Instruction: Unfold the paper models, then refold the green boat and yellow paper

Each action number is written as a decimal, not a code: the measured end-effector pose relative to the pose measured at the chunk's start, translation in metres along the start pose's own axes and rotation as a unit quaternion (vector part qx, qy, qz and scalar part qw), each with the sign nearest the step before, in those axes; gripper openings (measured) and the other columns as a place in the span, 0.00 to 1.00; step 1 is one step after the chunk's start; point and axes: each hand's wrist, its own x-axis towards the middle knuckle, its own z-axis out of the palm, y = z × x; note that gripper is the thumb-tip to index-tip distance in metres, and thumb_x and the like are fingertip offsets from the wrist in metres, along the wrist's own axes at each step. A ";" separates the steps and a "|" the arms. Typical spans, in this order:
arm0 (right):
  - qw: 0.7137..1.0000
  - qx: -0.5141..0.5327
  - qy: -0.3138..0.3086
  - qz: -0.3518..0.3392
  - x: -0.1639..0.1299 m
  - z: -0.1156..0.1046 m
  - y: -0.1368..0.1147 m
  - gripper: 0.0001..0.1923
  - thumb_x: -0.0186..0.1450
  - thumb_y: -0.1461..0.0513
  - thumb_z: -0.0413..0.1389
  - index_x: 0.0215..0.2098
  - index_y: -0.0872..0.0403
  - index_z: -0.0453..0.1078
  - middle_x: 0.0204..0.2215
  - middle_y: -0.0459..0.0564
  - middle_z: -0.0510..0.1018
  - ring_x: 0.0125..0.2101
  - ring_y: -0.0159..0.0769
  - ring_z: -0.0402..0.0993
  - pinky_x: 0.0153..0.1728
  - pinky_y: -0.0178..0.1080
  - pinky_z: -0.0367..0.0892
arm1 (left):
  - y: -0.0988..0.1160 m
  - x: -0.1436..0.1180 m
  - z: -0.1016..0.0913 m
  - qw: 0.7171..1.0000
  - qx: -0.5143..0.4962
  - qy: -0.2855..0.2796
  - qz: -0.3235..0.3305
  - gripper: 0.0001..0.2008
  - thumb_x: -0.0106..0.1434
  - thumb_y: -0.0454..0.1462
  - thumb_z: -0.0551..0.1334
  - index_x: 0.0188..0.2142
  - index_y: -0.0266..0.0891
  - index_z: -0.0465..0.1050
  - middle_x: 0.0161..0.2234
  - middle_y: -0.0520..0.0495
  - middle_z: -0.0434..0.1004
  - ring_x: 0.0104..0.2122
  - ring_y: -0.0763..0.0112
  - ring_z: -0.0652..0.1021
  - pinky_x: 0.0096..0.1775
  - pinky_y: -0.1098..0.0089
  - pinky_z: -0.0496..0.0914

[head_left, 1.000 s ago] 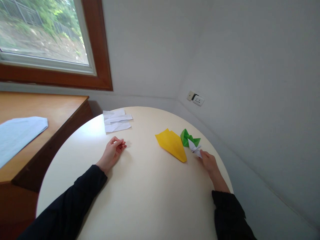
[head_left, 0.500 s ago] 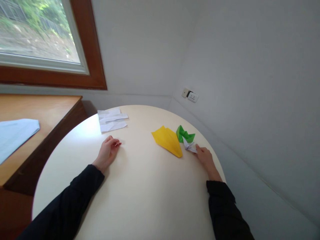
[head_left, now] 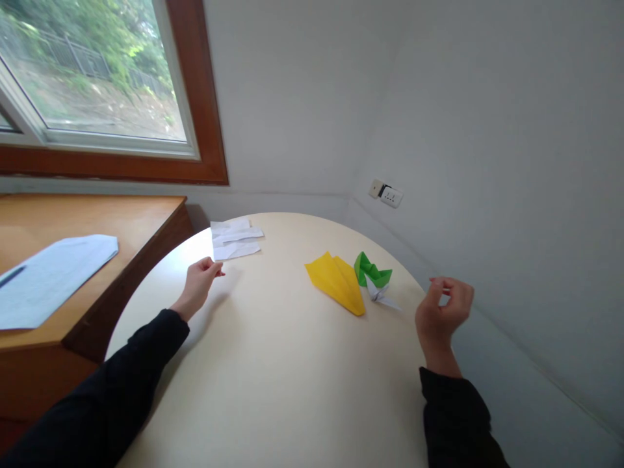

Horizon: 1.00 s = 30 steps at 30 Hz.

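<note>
Head view: three folded paper pieces lie together on the right side of the round table [head_left: 273, 370], set down and let go. The yellow folded paper [head_left: 336, 284] is the leftmost, its narrow end toward the near right. The green folded paper [head_left: 382, 277] sits just beside it on the right, near the table's far right edge, with raised points. The white folded paper [head_left: 376, 294] lies at the near side of the green one, overlapping it in this view. All three look fully shaped, so I judge the folding and placing of this group as done. Outside the group are the flat white papers [head_left: 238, 249], which lie overlapping at the table's far left edge and show no such shaping.

The left hand [head_left: 196, 286] is raised over the left part of the table, just to the near side of those papers, fingers drawn in against the thumb; nothing shows in its grip, though the fingertips are too small to be certain. The right hand [head_left: 442, 312] is lifted at the right edge, near the white folded paper but apart from it, fingers curled to the thumb around a small gap and holding nothing.
</note>
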 end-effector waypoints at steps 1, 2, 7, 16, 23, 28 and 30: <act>0.999 0.020 -0.006 -0.048 0.002 0.002 -0.011 0.09 0.63 0.61 0.45 0.27 0.53 0.62 0.26 0.50 0.68 0.32 0.40 0.64 0.34 0.43 0.62 | 0.007 0.000 -0.006 1.000 0.029 -0.001 0.010 0.14 0.45 0.38 0.62 0.13 0.40 0.57 0.14 0.55 0.61 0.20 0.75 0.67 0.26 0.72 0.63; 0.994 0.040 -0.021 -0.095 0.003 0.004 -0.022 0.06 0.63 0.62 0.46 0.29 0.54 0.62 0.28 0.51 0.69 0.33 0.40 0.65 0.36 0.43 0.62 | 0.015 -0.002 -0.012 0.998 0.057 -0.008 0.018 0.14 0.45 0.38 0.64 0.14 0.39 0.59 0.14 0.55 0.61 0.19 0.75 0.66 0.25 0.72 0.61; 0.891 0.162 -0.266 -0.329 -0.010 0.016 -0.070 0.07 0.62 0.69 0.47 0.31 0.53 0.63 0.28 0.49 0.72 0.33 0.37 0.68 0.36 0.40 0.63 | 0.042 -0.030 -0.028 0.874 0.375 -0.205 0.233 0.12 0.58 0.44 0.57 0.25 0.39 0.69 0.27 0.48 0.74 0.27 0.69 0.73 0.32 0.69 0.67; 0.717 0.148 -0.562 -0.384 -0.050 0.025 -0.100 0.20 0.66 0.62 0.47 0.56 0.58 0.60 0.56 0.60 0.65 0.58 0.46 0.57 0.54 0.51 0.57 | 0.022 -0.081 -0.030 0.682 0.526 -0.413 0.296 0.27 0.66 0.48 0.47 0.63 0.47 0.47 0.64 0.41 0.48 0.62 0.54 0.55 0.58 0.53 0.54; 0.632 0.102 -0.695 -0.327 -0.077 0.018 -0.094 0.33 0.65 0.46 0.44 0.64 0.51 0.48 0.64 0.57 0.50 0.64 0.49 0.41 0.60 0.55 0.41 | -0.010 -0.108 -0.022 0.671 0.550 -0.411 0.278 0.31 0.67 0.50 0.44 0.65 0.50 0.33 0.66 0.44 0.37 0.64 0.55 0.46 0.60 0.49 0.42; 0.629 0.093 -0.711 -0.300 -0.087 0.018 -0.093 0.31 0.66 0.47 0.44 0.64 0.48 0.47 0.65 0.56 0.48 0.64 0.48 0.38 0.60 0.56 0.38 | -0.017 -0.111 -0.021 0.677 0.547 -0.406 0.280 0.29 0.67 0.50 0.45 0.64 0.51 0.37 0.66 0.46 0.40 0.64 0.55 0.47 0.60 0.49 0.40; 0.633 0.096 -0.710 -0.294 -0.087 0.018 -0.094 0.31 0.66 0.48 0.45 0.64 0.47 0.48 0.65 0.56 0.48 0.64 0.48 0.38 0.60 0.56 0.37 | -0.016 -0.110 -0.021 0.680 0.542 -0.408 0.279 0.29 0.67 0.50 0.45 0.64 0.51 0.38 0.66 0.46 0.40 0.63 0.55 0.48 0.60 0.49 0.41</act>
